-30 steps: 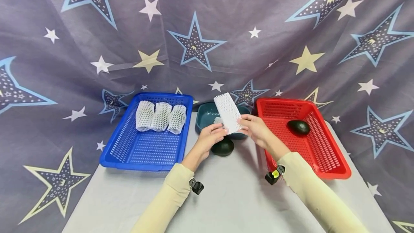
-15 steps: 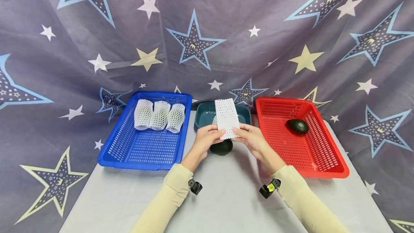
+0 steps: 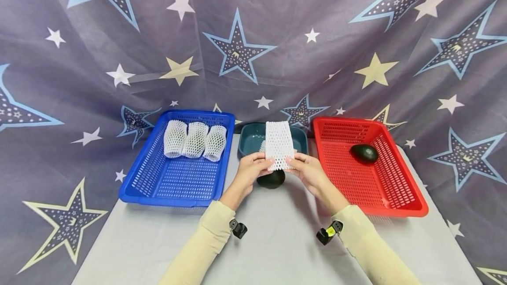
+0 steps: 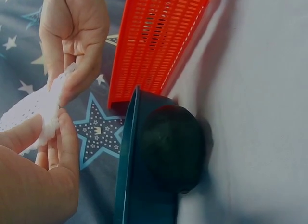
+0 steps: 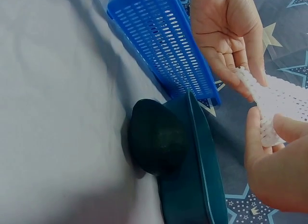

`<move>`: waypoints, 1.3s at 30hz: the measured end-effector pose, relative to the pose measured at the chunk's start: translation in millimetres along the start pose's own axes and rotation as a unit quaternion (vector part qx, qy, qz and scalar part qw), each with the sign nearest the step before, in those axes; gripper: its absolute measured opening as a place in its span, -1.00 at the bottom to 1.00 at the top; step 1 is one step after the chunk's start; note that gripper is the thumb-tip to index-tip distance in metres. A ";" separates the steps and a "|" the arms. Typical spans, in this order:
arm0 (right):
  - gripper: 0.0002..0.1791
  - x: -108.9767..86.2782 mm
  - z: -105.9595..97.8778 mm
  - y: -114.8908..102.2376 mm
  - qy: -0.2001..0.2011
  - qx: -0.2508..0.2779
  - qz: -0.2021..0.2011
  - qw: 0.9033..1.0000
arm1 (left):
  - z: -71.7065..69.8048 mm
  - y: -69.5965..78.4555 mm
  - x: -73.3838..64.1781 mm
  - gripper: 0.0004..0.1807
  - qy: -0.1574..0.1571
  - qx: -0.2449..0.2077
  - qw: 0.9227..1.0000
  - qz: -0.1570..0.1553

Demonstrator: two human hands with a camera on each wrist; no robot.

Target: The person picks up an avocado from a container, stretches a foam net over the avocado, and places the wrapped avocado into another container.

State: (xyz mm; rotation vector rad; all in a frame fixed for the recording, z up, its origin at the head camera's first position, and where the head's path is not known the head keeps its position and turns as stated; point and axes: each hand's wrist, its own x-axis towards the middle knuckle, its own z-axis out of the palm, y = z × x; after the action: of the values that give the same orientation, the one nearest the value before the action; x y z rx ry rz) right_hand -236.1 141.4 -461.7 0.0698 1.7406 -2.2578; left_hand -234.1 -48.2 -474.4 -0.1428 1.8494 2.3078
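A white foam net sleeve (image 3: 279, 142) is held up between both hands over the teal bin, its near end toward the person. My left hand (image 3: 252, 171) pinches the near left corner between thumb and fingers. At the near right corner my right hand (image 3: 308, 172) pinches it the same way. In the left wrist view the thumb and fingers (image 4: 67, 142) close on the sleeve's edge. Below the hands a dark green avocado (image 3: 271, 179) lies on the table against the front of the teal bin (image 3: 246, 137); the hands and sleeve partly hide it in the head view.
The blue basket (image 3: 178, 184) on the left holds three avocados in white net sleeves (image 3: 195, 140). On the right, the red basket (image 3: 356, 188) holds one bare avocado (image 3: 364, 153). White netting (image 3: 262, 145) shows inside the teal bin. A starry curtain (image 3: 150, 56) hangs behind the table.
My right hand has come in lower and closer to the left hand. The sleeve has swung from a tilt to nearly straight, with both hands on its near end.
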 end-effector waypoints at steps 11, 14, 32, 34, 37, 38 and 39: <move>-0.53 -0.9 0.3 1.1 -0.024 -0.023 -0.008 0.999 | -0.4 -4.5 1.8 -0.65 -0.027 -0.041 0.999 -0.015; -0.54 -1.6 0.6 1.1 -0.036 -0.044 -0.016 0.998 | 1.2 -4.8 2.3 -0.56 -0.034 -0.052 0.998 -0.026; -0.52 -2.6 17.1 -2.7 -0.025 -0.124 0.020 0.992 | 0.6 -6.1 0.2 -0.60 -0.099 0.018 0.992 -0.077; -0.55 -3.7 18.2 -2.6 -0.021 -0.115 0.033 0.993 | -0.8 -6.3 1.0 -0.58 -0.096 0.030 0.992 -0.072; -0.56 -4.4 19.1 -1.7 -0.014 -0.101 0.040 0.994 | -2.3 -7.1 1.7 -0.56 -0.089 0.035 0.993 -0.066; -0.57 -4.6 19.3 -1.3 -0.011 -0.099 0.040 0.994 | -2.4 -7.5 1.9 -0.56 -0.088 0.034 0.994 -0.062; -0.56 -4.7 19.4 -0.8 -0.006 -0.098 0.038 0.994 | -2.6 -8.1 2.1 -0.55 -0.086 0.034 0.994 -0.060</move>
State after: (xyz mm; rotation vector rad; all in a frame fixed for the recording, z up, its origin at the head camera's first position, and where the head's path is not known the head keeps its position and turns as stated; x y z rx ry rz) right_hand -229.1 124.1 -454.7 0.0802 1.9084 -2.0202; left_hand -234.6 -48.9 -483.1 -0.0437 1.7804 2.1041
